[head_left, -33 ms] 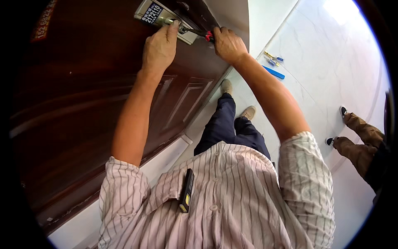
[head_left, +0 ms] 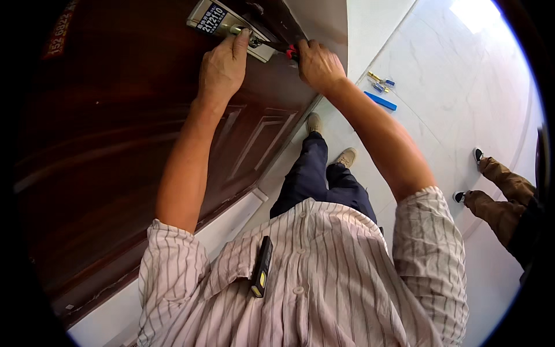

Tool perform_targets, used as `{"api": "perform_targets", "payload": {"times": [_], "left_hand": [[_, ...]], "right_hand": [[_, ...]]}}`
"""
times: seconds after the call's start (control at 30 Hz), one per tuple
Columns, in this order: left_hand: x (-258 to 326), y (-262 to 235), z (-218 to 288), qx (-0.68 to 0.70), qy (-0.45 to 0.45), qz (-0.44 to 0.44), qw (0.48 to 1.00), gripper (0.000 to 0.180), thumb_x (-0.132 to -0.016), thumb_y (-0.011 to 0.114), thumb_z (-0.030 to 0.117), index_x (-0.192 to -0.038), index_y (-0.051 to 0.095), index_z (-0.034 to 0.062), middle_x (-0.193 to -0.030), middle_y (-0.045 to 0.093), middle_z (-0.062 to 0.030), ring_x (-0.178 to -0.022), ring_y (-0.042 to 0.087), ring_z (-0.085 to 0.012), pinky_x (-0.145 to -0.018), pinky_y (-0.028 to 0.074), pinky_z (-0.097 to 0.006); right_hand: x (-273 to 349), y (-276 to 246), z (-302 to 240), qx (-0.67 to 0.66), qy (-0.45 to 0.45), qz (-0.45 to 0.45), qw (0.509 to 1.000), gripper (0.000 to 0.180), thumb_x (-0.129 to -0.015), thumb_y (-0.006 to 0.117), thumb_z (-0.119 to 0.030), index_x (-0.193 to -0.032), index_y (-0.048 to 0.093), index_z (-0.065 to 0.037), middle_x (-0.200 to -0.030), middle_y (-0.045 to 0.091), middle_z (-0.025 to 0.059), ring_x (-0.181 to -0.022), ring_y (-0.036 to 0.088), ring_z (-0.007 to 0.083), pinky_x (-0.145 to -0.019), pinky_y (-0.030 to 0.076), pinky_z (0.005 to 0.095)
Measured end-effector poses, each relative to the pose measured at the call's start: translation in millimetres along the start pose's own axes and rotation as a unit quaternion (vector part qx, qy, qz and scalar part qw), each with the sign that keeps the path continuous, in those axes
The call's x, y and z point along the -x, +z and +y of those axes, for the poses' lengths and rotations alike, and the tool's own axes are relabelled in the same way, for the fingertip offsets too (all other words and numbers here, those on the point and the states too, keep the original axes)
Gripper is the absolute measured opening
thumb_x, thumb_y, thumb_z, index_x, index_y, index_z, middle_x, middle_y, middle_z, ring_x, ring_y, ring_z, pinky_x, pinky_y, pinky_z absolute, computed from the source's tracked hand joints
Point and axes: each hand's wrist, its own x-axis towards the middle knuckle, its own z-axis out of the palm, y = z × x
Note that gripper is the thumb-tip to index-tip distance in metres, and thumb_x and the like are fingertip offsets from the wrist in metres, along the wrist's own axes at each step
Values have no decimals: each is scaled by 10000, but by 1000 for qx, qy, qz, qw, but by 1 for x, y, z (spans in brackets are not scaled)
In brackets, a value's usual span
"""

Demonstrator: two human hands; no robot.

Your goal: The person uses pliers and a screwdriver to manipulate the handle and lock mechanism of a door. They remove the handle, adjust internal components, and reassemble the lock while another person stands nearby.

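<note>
At the top of the view, a pale metal lock plate (head_left: 264, 53) with a sticker is fixed to a dark brown panelled door (head_left: 144, 115). My left hand (head_left: 224, 65) is closed around the shiny door handle (head_left: 235, 29), its thumb beside the lock fitting. My right hand (head_left: 319, 62) grips a pliers-like tool (head_left: 291, 52) with a red-and-black handle. Its narrow dark metal end reaches left to the fitting, next to my left thumb. My fingers hide most of the tool's handle and part of the door handle.
On the pale tiled floor, right of my right forearm, lie several small blue-and-brass pieces (head_left: 378, 85) and a long blue object (head_left: 380, 101). A person in brown trousers (head_left: 502, 196) stands at the far right. A small black light (head_left: 262, 267) is clipped to my shirt pocket.
My right hand and elbow have shifted very slightly. Both hands keep their holds at the lock.
</note>
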Motion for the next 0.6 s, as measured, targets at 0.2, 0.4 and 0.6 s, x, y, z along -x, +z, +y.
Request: {"api": "perform_targets", "payload": {"times": [0.2,0.4,0.6], "left_hand": [[1,0,8,20,1,-13,1000,503,-1018,388,417,-891,630,-5,-845,647,-274,-843,592,-502,-738,479,-540],[0,0,11,32,7,-22,999,513,-1019,388,424,-893,626,-13,-828,645,-271,-821,587,-506,-718,476,-535],[0,-1,15,33,-24,-38,998,528,-1020,385,436,-871,623,-12,-814,640,-268,-802,590,-497,-699,475,-521]], "right_hand": [[20,-9,-37,-144,129,-141,971,293,-837,567,-226,-990,553,23,-880,655,290,-898,635,435,-826,502,498],[9,-17,-19,-76,138,-104,982,272,-827,547,-139,-1049,578,15,-906,672,245,-890,636,438,-792,518,485],[13,-26,-4,-181,87,-256,945,305,-836,577,-159,-1027,592,77,-767,653,236,-746,672,323,-745,533,433]]}}
